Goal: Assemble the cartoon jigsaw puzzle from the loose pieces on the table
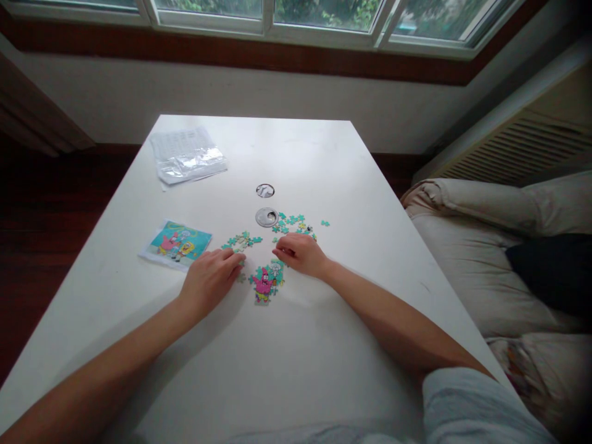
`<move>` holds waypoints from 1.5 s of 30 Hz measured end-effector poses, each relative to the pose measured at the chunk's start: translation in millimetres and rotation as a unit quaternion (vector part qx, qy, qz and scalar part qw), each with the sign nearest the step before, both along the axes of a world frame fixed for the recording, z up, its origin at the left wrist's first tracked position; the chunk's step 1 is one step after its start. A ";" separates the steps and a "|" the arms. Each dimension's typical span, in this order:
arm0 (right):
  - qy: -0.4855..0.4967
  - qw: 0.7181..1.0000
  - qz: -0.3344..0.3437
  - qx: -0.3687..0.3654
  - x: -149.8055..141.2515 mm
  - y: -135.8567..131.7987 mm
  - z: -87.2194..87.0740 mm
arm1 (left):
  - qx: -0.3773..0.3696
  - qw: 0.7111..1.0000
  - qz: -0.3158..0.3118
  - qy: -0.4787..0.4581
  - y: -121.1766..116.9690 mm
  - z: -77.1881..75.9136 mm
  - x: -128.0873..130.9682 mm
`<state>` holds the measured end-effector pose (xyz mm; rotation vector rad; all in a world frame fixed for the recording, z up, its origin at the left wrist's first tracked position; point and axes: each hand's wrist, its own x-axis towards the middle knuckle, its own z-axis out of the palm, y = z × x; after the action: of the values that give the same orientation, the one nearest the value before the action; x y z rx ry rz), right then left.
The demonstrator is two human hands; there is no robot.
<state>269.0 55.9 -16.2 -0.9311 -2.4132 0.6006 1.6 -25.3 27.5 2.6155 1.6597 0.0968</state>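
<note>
A partly joined jigsaw puzzle (263, 287) lies flat on the white table, showing a pink starfish figure and a teal figure. Just left of it rests my left hand (210, 277), fingers curled together, its tips by a few loose pieces. My right hand (303, 254) is above the puzzle's upper right, thumb and fingers drawn together in a pinch. Whatever either hand holds is hidden or too small to name. Loose teal pieces (243, 240) lie beyond my left fingertips. A larger heap of puzzle pieces (291, 221) spreads behind my right hand, partly covered by it.
A cartoon picture sheet (178, 242) lies left of the hands. At the far left is a clear plastic bag (187, 161) with printed paper. Two round metallic discs (267, 217) sit mid-table. Beyond the table's right edge stands a cushioned sofa (462, 246); windows are behind.
</note>
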 end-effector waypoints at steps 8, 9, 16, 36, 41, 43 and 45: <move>0.013 1.000 -0.007 -0.009 0.8 1.0 -0.8 | -0.024 0.999 -0.010 -0.035 6.7 -1.5 -4.1; 0.014 1.000 -0.008 -0.009 0.8 0.9 -0.6 | -0.034 0.998 -0.007 -0.053 7.8 -1.9 -4.7; 0.030 1.000 -0.004 0.006 -0.6 0.6 -1.5 | -0.099 0.984 -0.001 -0.149 12.3 -5.2 -8.4; -0.075 0.987 0.058 0.128 -15.3 -7.1 -5.3 | -0.059 0.958 0.062 -0.274 10.1 -19.9 9.3; -0.082 0.987 0.050 0.132 -18.0 -10.1 -5.2 | -0.048 0.956 0.075 -0.280 13.0 -22.3 16.1; -0.082 0.987 0.051 0.131 -17.8 -9.9 -4.7 | -0.042 0.957 0.069 -0.278 13.4 -22.6 18.0; -0.081 0.987 0.052 0.128 -17.7 -9.9 -3.9 | -0.031 0.961 0.063 -0.266 13.3 -22.2 19.5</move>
<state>251.3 46.0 -20.1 -0.7748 -2.6179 0.2488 21.1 -12.0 5.3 2.1624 1.5855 0.6731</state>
